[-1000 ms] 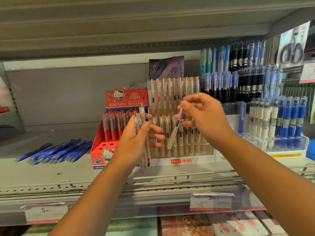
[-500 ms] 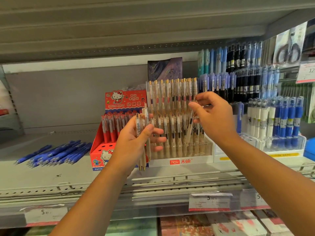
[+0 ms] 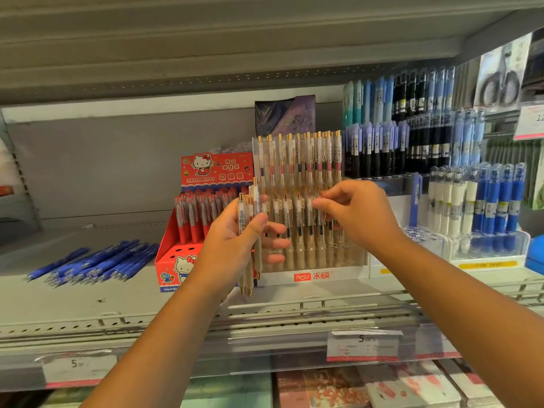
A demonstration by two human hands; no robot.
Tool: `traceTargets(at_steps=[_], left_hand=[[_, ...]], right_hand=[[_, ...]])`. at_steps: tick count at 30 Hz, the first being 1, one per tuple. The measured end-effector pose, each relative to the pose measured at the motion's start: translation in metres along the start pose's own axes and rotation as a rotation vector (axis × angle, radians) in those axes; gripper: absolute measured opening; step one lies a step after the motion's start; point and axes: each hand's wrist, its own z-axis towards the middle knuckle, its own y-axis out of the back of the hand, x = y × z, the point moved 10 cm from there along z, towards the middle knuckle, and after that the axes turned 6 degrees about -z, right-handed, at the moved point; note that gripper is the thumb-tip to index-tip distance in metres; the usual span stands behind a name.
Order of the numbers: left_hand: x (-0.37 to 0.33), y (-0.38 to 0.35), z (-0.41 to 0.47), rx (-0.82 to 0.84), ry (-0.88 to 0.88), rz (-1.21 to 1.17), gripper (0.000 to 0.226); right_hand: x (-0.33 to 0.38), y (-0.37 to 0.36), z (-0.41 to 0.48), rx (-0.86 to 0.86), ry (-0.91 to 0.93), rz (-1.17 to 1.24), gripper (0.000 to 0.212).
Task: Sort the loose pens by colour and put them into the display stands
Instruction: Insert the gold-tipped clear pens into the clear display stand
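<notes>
Shelf: loose pens lying toward left end. Box stand just right of them. Tiered stand beside it, mid-shelf. Further stands toward right end. Left hand holds pen bundle before the junction of box stand and tiered stand. Right hand pinches pen in tiered stand's lower row. Price tag on front rail.

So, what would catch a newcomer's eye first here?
The left hand grips a bundle of beige pens at centre, while the right hand pinches one pen in the front row of the clear stand. Loose blue pens lie on the shelf to the left, beside a red Hello Kitty box.
</notes>
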Motion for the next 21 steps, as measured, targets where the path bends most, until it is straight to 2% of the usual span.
traceTargets(at_steps=[3,7,9,12,15,18,21], left_hand=[[0.000,-0.001,0.000,0.007,0.006,-0.006,0.026],[0.001,-0.002,-0.001,0.016,0.008,-0.006,0.024],[0.002,-0.002,0.000,0.015,0.009,0.003,0.021],[0.004,-0.004,0.000,0.031,0.015,0.012,0.020],[0.004,-0.007,0.000,0.055,0.015,0.036,0.021],[0.005,-0.010,-0.001,0.066,0.033,0.054,0.029],[0.009,-0.011,0.000,0.077,0.057,0.040,0.033]], right_hand=[[0.006,0.003,-0.002,-0.027,0.036,-0.082,0.019],[0.031,0.019,-0.012,-0.215,0.154,-0.147,0.020],[0.050,0.018,-0.015,-0.238,0.232,-0.101,0.017],[0.071,-0.006,-0.016,-0.045,0.216,0.129,0.011],[0.076,-0.036,-0.018,0.158,0.076,0.357,0.020],[0.075,-0.051,-0.021,0.238,-0.045,0.491,0.034],[0.071,-0.053,-0.020,0.232,-0.084,0.534,0.031]])
